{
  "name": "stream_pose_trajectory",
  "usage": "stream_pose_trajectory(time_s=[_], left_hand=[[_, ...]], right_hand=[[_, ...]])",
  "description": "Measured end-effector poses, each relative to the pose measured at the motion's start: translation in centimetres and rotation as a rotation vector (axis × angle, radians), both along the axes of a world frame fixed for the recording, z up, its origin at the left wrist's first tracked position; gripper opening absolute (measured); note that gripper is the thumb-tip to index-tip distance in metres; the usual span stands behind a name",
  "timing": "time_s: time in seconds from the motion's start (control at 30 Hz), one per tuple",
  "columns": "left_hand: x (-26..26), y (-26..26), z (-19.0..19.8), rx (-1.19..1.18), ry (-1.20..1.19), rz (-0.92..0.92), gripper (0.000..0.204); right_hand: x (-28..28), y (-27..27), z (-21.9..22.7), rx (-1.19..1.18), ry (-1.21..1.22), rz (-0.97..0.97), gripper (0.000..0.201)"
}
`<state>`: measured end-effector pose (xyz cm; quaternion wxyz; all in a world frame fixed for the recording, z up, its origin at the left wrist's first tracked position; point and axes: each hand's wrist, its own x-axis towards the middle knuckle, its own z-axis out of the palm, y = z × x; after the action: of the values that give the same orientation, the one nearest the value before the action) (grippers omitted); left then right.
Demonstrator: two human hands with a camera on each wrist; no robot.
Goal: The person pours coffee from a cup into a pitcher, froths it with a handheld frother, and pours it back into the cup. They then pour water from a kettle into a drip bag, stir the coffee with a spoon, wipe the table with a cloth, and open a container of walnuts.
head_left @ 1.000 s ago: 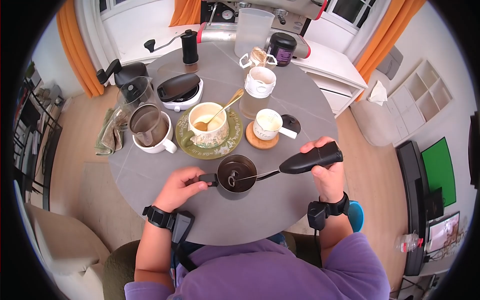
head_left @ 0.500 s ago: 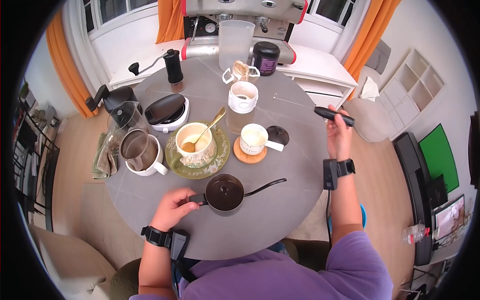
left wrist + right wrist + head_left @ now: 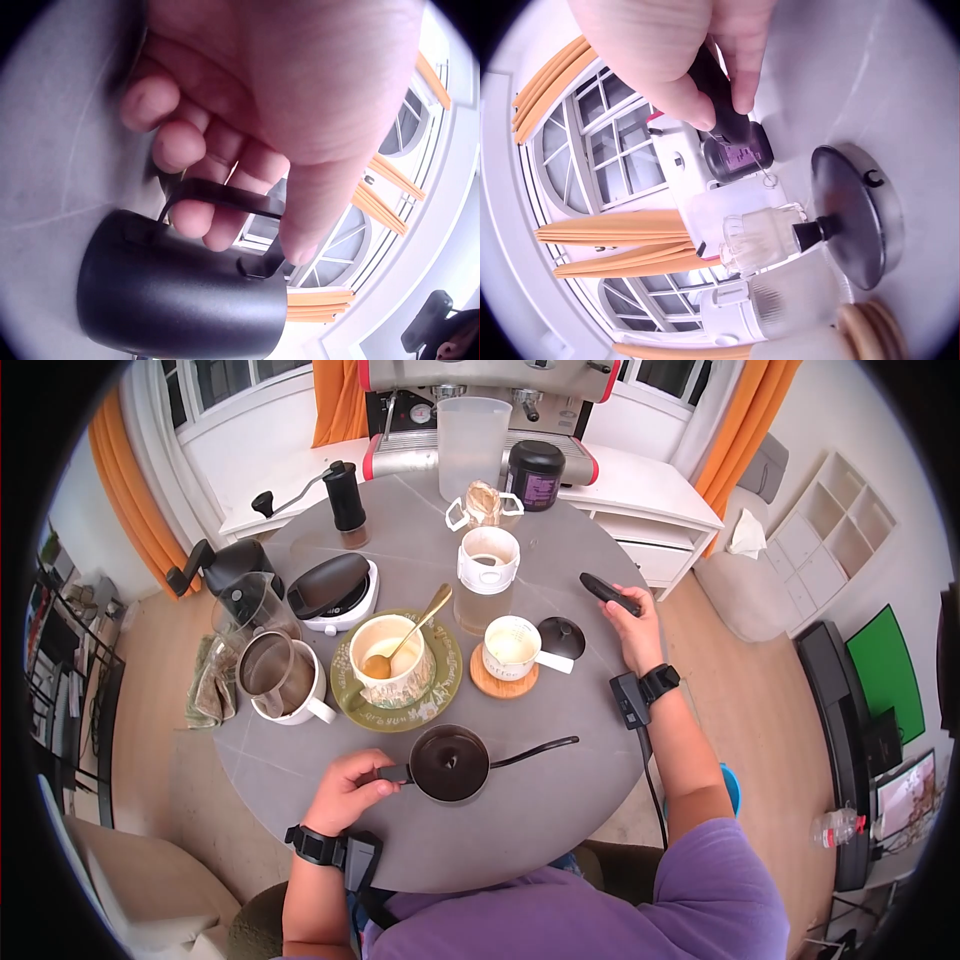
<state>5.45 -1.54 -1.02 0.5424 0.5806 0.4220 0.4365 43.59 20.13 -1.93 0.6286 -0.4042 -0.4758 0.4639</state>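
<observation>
My left hand (image 3: 348, 790) grips the handle of a dark, lidless gooseneck kettle (image 3: 450, 765) with dark liquid inside. In the left wrist view, fingers curl through the black handle (image 3: 229, 193) and the thumb presses its outer side. On the right side of the table, my right hand (image 3: 637, 628) holds a black handheld milk frother (image 3: 605, 592). The right wrist view shows the frother between thumb and fingers, with its thin wire whisk (image 3: 769, 178) pointing away. A round black lid (image 3: 859, 217) with a knob lies near this hand.
A white coffee cup (image 3: 510, 650) sits on a wooden coaster (image 3: 505, 685). Beyond the kettle are a cup with a gold spoon (image 3: 425, 615) on a green saucer (image 3: 447, 695), a kitchen scale (image 3: 345, 605) and a hand grinder (image 3: 345, 500). A glass brewer (image 3: 485, 595) stands mid-table.
The frother's whisk was in the kettle, then rose out and away to the right. Now my right hand has brought it lower, toward the table's right side. My left hand stays on the kettle handle.
</observation>
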Motion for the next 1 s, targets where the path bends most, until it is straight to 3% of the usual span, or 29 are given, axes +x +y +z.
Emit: stream_pose_trajectory(time_s=[0.07, 0.13, 0.2, 0.27, 0.37, 0.6, 0.7, 0.77, 0.8, 0.87, 0.93, 1.0], left_hand=[[-0.1, -0.1, -0.1, -0.044, 0.006, -0.002, 0.032], [-0.2, -0.4, -0.2, -0.091, -0.039, 0.014, 0.023], [0.0, -0.3, -0.1, -0.008, -0.027, 0.004, 0.021], [-0.6, 0.0, -0.2, -0.012, 0.095, -0.037, 0.032], [0.0, 0.0, -0.2, 0.016, 0.002, -0.002, 0.02], [0.1, -0.1, -0.1, 0.001, -0.006, 0.014, 0.02], [-0.1, 0.0, 0.0, 0.007, 0.033, 0.005, 0.02], [0.1, 0.0, 0.3, 0.0, 0.014, -0.017, 0.02], [0.1, 0.0, 0.3, -0.006, 0.013, -0.019, 0.02], [0.2, 0.1, 0.4, 0.002, 0.004, -0.022, 0.02], [0.2, 0.1, 0.6, 0.003, 0.014, -0.025, 0.02], [0.1, 0.1, 0.7, 0.007, 0.024, -0.025, 0.02]], right_hand=[[-0.2, 0.0, -0.7, -0.003, 0.031, 0.054, 0.027], [0.2, 0.5, -1.6, 0.072, -0.312, -0.042, 0.022], [0.3, 0.4, -1.7, 0.084, -0.476, -0.079, 0.018], [0.2, 0.4, -1.6, 0.153, -0.643, -0.103, 0.018], [-0.1, 0.2, -1.2, 0.186, -0.753, -0.089, 0.02], [-0.6, 0.0, 0.1, 0.146, -0.979, -0.028, 0.02], [-1.5, -0.4, 1.6, 0.282, -1.095, -0.089, 0.022], [-2.9, -1.2, 3.0, 0.533, -1.177, -0.046, 0.026], [-3.4, -1.5, 3.6, 0.526, -1.178, -0.044, 0.026], [-4.2, -1.7, 4.4, 0.285, -1.114, 0.268, 0.029], [-4.3, -1.4, 4.4, 0.241, -1.071, 0.33, 0.03], [-4.3, -1.2, 4.8, 0.301, -1.176, 0.376, 0.028]])
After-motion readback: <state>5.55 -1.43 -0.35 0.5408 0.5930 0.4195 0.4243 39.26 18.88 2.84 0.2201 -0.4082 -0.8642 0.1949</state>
